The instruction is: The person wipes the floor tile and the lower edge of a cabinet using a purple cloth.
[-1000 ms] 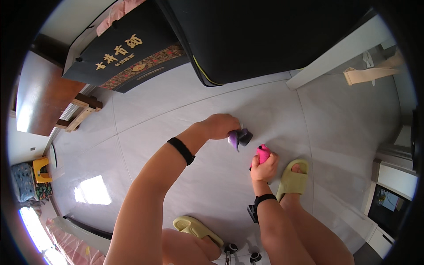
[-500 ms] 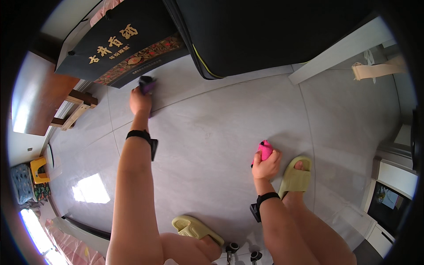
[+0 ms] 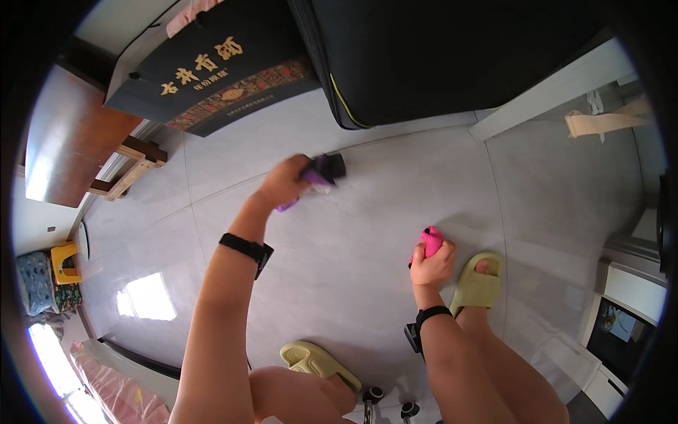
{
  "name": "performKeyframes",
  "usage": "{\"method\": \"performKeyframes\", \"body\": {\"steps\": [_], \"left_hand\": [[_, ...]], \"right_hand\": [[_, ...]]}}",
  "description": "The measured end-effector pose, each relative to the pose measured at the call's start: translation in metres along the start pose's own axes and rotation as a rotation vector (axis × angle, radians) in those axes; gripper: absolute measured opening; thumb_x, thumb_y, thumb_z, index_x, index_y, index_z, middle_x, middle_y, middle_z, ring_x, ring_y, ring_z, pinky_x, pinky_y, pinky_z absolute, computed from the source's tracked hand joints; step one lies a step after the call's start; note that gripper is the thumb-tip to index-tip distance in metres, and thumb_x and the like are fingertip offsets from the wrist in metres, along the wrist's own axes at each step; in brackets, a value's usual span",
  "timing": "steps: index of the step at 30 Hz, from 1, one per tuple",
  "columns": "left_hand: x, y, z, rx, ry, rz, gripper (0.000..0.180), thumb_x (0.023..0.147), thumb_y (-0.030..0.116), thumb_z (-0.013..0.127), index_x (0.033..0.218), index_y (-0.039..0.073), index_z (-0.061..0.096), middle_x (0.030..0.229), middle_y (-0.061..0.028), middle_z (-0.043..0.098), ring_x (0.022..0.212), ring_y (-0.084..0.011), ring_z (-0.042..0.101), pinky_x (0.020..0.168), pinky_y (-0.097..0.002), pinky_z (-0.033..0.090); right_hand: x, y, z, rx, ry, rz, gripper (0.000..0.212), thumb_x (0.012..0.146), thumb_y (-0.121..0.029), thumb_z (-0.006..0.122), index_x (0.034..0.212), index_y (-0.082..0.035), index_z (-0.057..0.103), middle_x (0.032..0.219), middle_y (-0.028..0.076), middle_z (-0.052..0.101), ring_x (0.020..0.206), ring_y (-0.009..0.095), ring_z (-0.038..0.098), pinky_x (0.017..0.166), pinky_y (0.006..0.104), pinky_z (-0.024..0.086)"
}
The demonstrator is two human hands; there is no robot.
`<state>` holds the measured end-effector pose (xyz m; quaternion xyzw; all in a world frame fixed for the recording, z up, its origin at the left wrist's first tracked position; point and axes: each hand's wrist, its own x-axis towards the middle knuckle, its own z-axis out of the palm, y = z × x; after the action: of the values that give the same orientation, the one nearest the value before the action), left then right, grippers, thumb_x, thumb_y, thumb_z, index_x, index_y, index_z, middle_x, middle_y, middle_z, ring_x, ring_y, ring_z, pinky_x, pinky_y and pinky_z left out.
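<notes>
My left hand (image 3: 284, 184) is closed round a black-and-purple object (image 3: 328, 169), held out over the grey tiled floor (image 3: 353, 233). Motion smears it, and its kind is unclear; a purple end shows below my palm. To the right and nearer to me, my right hand (image 3: 433, 266) grips a bright pink object (image 3: 431, 242) with a small black spot at its top. The fingers cover much of it, so I cannot tell what it is. Each wrist wears a black strap with a small black box.
A black printed bag (image 3: 233, 78) and a large black case (image 3: 452, 56) stand at the far side. Green slippers (image 3: 321, 362) are on my feet. Caster wheels (image 3: 373, 394) show at the near edge. A yellow stool (image 3: 65, 265) stands far left, a white post (image 3: 551, 92) far right.
My left hand has swept right and a little nearer, away from the printed bag, carrying the black-and-purple object. My right hand still grips the pink object in nearly the same place.
</notes>
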<state>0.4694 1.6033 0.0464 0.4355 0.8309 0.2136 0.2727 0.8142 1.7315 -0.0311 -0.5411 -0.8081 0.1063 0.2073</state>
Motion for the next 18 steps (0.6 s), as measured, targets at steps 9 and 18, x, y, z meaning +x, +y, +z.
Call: {"method": "performKeyframes", "body": {"steps": [9,18], "left_hand": [[-0.014,-0.037,0.015,-0.167,0.147,-0.277,0.031,0.075,0.015,0.064,0.103,0.002,0.061,0.092,-0.0135,0.063,0.083,-0.0282,0.062,0.075,-0.0379,0.048],[-0.051,-0.004,-0.007,-0.454,0.522,-0.352,0.02,0.077,0.013,0.065,0.086,-0.002,0.057,0.076,-0.0099,0.059,0.067,-0.0216,0.055,0.063,-0.0329,0.046]], "right_hand": [[-0.002,-0.001,0.003,0.037,-0.001,-0.004,0.043,0.072,-0.027,0.065,0.103,-0.005,0.044,0.103,0.012,0.053,0.085,0.035,0.057,0.066,0.0464,0.048],[0.002,0.003,0.003,-0.006,0.04,-0.036,0.042,0.073,-0.028,0.065,0.102,-0.006,0.045,0.101,0.012,0.054,0.083,0.035,0.058,0.064,0.045,0.048]]}}
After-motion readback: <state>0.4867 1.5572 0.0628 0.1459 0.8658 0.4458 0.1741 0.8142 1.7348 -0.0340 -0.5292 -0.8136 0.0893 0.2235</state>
